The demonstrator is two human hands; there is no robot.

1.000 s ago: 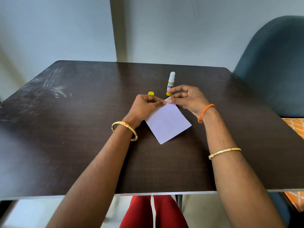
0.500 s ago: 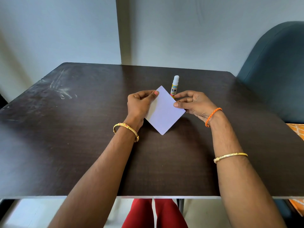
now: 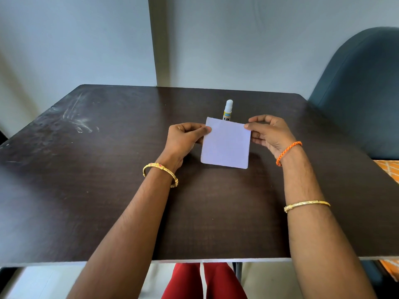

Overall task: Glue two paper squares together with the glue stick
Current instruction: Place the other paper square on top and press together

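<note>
A pale lilac paper square (image 3: pixel 225 145) is held up above the dark table (image 3: pixel 108 190), its face toward me. My left hand (image 3: pixel 185 139) pinches its upper left corner and my right hand (image 3: pixel 269 134) pinches its upper right corner. I cannot tell whether it is one sheet or two pressed together. Behind the paper a glue stick (image 3: pixel 227 110) stands upright on the table, white tip uncovered; the paper hides its lower part. The yellow cap is hidden.
A dark teal chair (image 3: pixel 358 93) stands at the table's right side. Pale walls rise just behind the far table edge. White smears (image 3: pixel 75 119) mark the table's left part. Red-clad legs (image 3: pixel 203 281) show below the near edge.
The paper was lifted off the table and turned from a diamond tilt to square, now held by its top corners. It now covers the yellow cap and the glue stick's base.
</note>
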